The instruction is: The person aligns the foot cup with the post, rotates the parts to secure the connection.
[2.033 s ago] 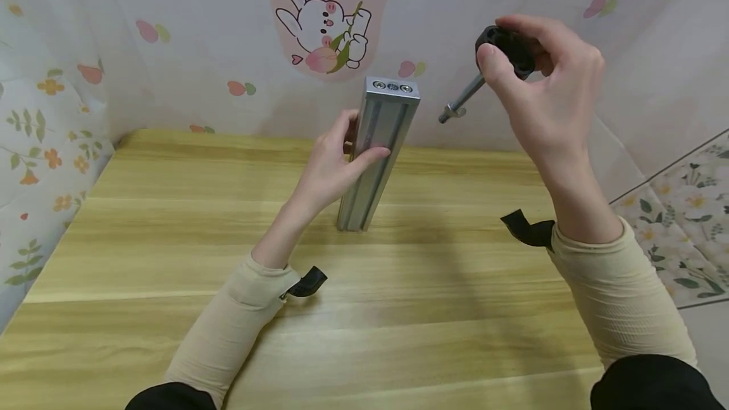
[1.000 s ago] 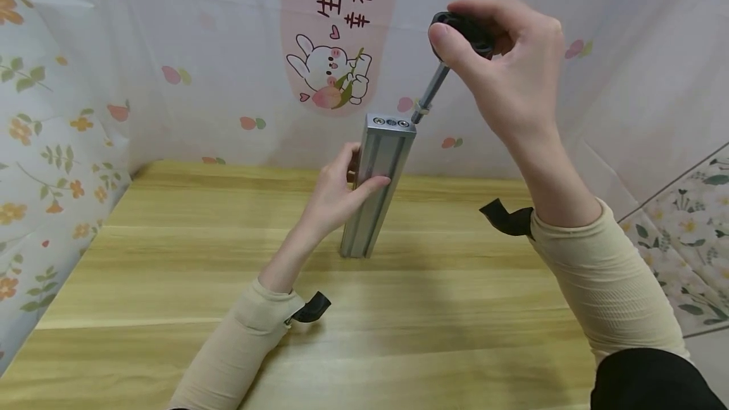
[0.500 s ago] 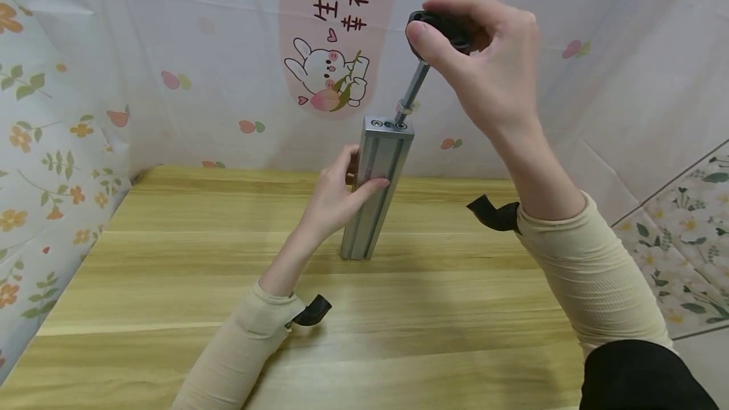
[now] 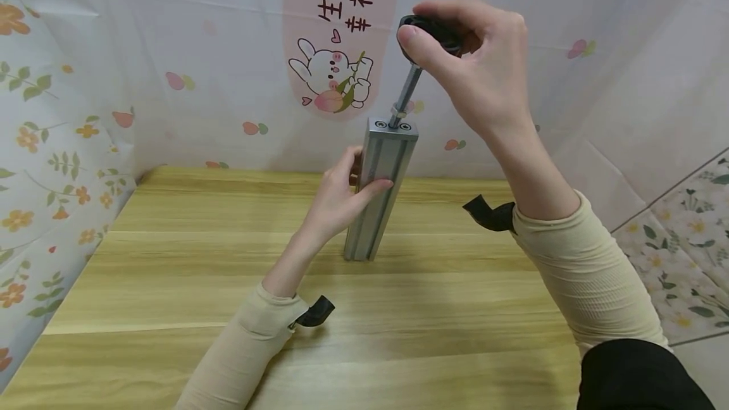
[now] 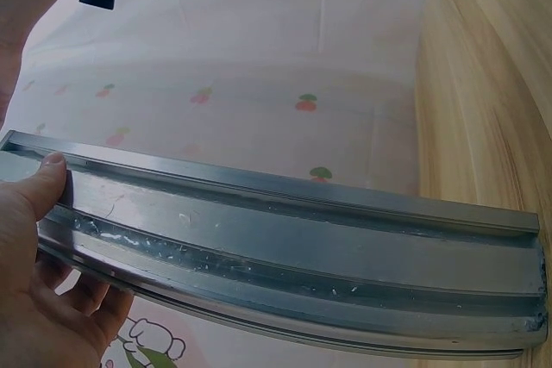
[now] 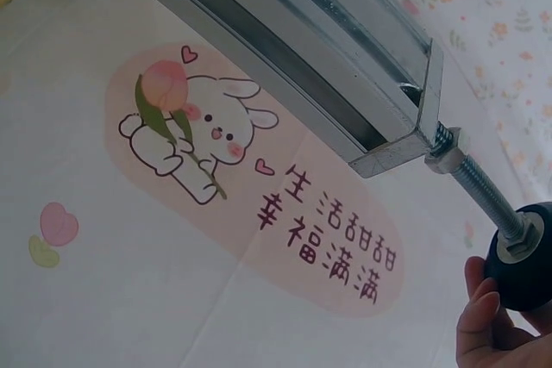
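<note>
An aluminium profile (image 4: pixel 373 220) stands on end on the wooden table, leaning slightly. My left hand (image 4: pixel 342 198) grips its upper half, thumb across the grooved front and fingers round the far side. In the right wrist view, a metal end plate (image 6: pixel 401 154) caps the profile's top. My right hand (image 4: pixel 484 62) pinches the black round base of a levelling foot (image 4: pixel 406 88), held with its threaded rod pointing down. A loose-looking nut (image 6: pixel 446 151) sits near the rod's tip. The tip meets the middle hole of the plate, between two screws.
A light wood table (image 4: pixel 228 271) runs back to a white patterned curtain (image 4: pixel 228 68) close behind the profile. Flowered cloth (image 4: pixel 51 176) hangs at the left. Black straps (image 4: pixel 490 214) stick out from both sleeve cuffs.
My right hand has moved left and slightly down, bringing the levelling foot's rod from the air beside the profile onto the middle hole of its end plate. The left hand keeps its grip.
</note>
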Demonstrator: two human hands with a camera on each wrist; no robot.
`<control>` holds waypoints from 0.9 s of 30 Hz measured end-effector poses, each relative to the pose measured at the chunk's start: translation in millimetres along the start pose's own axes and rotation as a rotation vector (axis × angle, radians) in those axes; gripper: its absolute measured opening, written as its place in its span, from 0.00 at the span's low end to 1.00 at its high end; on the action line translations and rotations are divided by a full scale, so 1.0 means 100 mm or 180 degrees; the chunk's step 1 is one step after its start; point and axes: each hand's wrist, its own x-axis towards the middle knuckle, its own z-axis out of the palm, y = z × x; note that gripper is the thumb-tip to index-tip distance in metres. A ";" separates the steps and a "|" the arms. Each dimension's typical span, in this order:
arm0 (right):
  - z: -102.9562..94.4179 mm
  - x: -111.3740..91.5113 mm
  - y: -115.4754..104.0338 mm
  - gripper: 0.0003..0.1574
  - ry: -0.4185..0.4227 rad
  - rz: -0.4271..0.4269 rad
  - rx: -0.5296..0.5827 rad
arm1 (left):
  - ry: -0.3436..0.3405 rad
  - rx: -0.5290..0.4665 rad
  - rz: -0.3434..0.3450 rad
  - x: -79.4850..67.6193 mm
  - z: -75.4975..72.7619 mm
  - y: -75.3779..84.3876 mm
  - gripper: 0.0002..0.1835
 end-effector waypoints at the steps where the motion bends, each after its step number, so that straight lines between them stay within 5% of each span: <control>1: 0.00 0.00 0.00 0.21 -0.0005 0.0046 -0.0008 | 0.0002 -0.0002 0.0005 0.00 0.00 0.00 0.26; 17: 0.03 0.03 -0.01 0.22 -0.0208 0.0316 -0.0056 | -0.0005 0.0012 0.0014 0.01 0.00 0.02 0.26; 27: -0.03 -0.03 0.00 0.25 -0.0558 0.0470 0.0618 | -0.0004 0.0023 -0.0082 0.00 0.02 0.03 0.26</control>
